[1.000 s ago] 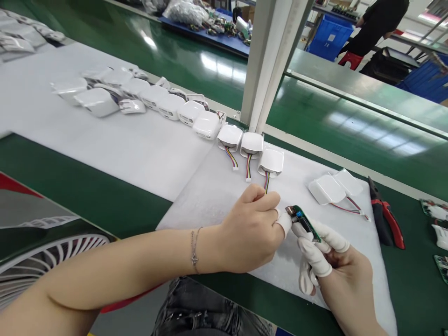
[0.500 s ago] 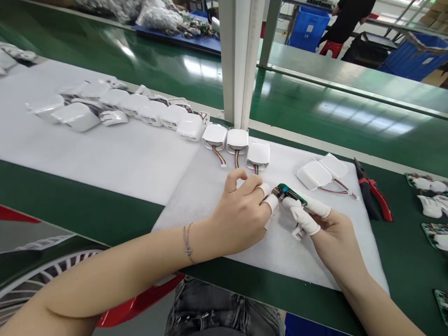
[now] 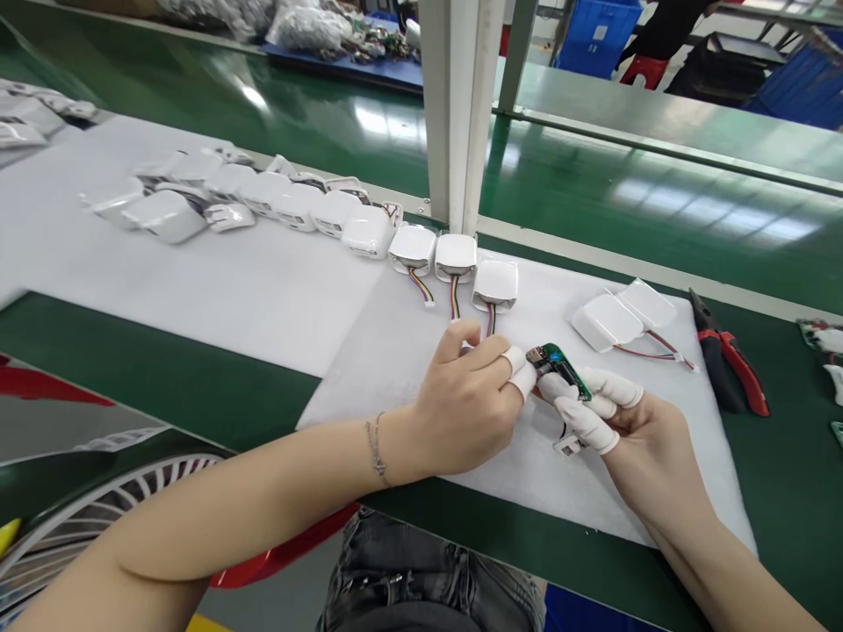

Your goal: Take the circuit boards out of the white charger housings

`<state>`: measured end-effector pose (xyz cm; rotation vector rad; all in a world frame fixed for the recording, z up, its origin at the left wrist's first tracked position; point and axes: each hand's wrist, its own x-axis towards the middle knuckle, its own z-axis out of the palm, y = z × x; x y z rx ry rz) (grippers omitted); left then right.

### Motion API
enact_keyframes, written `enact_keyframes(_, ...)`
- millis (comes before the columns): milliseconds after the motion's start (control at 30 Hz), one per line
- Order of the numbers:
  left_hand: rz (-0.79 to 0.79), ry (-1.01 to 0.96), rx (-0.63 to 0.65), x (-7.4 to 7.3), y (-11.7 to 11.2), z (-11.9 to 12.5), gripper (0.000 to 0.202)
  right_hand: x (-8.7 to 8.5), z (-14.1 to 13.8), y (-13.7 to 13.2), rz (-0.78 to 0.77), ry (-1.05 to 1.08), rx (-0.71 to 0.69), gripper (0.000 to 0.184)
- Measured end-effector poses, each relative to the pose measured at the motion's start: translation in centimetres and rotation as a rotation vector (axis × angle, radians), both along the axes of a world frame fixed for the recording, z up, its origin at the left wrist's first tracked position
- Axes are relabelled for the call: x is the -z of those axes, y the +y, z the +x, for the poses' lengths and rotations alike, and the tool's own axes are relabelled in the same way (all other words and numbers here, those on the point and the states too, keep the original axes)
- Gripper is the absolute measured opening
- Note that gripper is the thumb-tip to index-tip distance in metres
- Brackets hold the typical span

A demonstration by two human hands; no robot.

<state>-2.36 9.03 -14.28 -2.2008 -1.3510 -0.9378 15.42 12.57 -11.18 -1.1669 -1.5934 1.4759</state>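
A green circuit board (image 3: 572, 376) with a metal connector at its left end is held tilted above the white sheet. My right hand (image 3: 649, 439), with white finger cots, grips it between thumb and fingers from the right. My left hand (image 3: 471, 395) is curled closed, its cot-covered fingertips at the connector end; its thumb is hidden. Under the right fingers hangs a small white part with a printed code (image 3: 570, 445) and a dark wire. Just beyond my left hand stands a white housing (image 3: 496, 283) with a coloured cable.
More white housings (image 3: 365, 230) run in a row to the left. Two flat white battery-like packs (image 3: 606, 320) with thin wires lie at the right, beside red-and-black pliers (image 3: 731, 360). A metal post (image 3: 454, 114) rises behind the sheet (image 3: 263, 290). Across the bench, a person sits.
The view has shifted slightly, so the bench things appear moved. The board is tilted more steeply down to the right, and the coded part hanging below shows more clearly. Both hands stay at the board.
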Motion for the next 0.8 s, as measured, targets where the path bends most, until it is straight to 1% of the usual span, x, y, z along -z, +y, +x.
enact_keyframes(100, 0.005, 0.003, 0.002, 0.0, -0.1, 0.0, 0.028, 0.4, 0.3, 0.0, 0.012, 0.027, -0.024, 0.028)
enact_keyframes(267, 0.005, 0.001, -0.005, 0.2, -0.1, 0.0, 0.025, 1.0, 0.3, -0.2, 0.03, 0.043, -0.016, 0.034)
enact_keyframes(367, 0.008, -0.019, -0.008, 0.1, 0.1, 0.0, 0.019, 0.5, 0.0, -0.1, 0.012, 0.074, -0.011, 0.032)
enact_keyframes(467, 0.008, -0.068, 0.03, -0.6, 0.1, -0.1, 0.012, -0.3, 0.2, 0.2, -0.026, 0.127, -0.059, 0.028)
enact_keyframes(533, -0.066, -0.091, 0.072, -1.3, 0.1, -0.5, 0.007, -0.7, 0.6, 0.3, -0.043, 0.115, -0.092, 0.031)
enact_keyframes(567, -0.13, -0.091, 0.082, -1.6, 0.1, -0.7, 0.014, -0.8, 0.8, 0.4, -0.052, 0.096, -0.084, 0.034)
enact_keyframes(600, -0.204, -0.08, 0.074, -1.8, 0.1, -0.9, 0.026, -0.9, 1.1, 0.5, -0.058, 0.07, -0.056, 0.039)
enact_keyframes(667, -0.356, -0.036, 0.023, -2.2, 0.0, -1.3, 0.047, -0.7, 1.6, 0.8, -0.058, 0.02, 0.017, 0.047)
enact_keyframes(700, -0.43, -0.022, -0.003, -2.3, 0.0, -1.4, 0.05, -0.6, 1.9, 0.9, -0.05, -0.001, 0.041, 0.05)
enact_keyframes(767, -0.557, -0.069, -0.018, -2.4, 0.1, -1.6, 0.043, -0.2, 2.3, 1.3, -0.035, -0.022, 0.036, 0.056)
enact_keyframes(800, -0.613, -0.144, 0.003, -2.4, 0.2, -1.6, 0.039, 0.0, 2.5, 1.5, -0.029, -0.012, 0.017, 0.058)
